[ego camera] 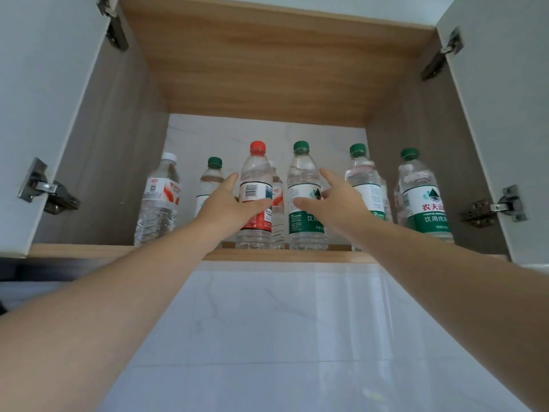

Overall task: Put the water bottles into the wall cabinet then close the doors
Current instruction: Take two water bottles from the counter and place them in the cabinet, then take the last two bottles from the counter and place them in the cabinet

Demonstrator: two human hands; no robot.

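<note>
Our left hand (228, 203) grips the red-capped bottle (255, 197) at its label band, thumb across the front, fingers behind. Our right hand (332, 200) wraps the green-capped bottle (304, 197) just beside it in the same way. Both bottles stand upright on the cabinet shelf (267, 254) near its front edge. Further bottles stand to either side and behind. We judge them full, moderately heavy, thin-walled and smooth; the label band is the firmest hold. Outward, the left door (35, 114) and right door (505, 114) hang open.
</note>
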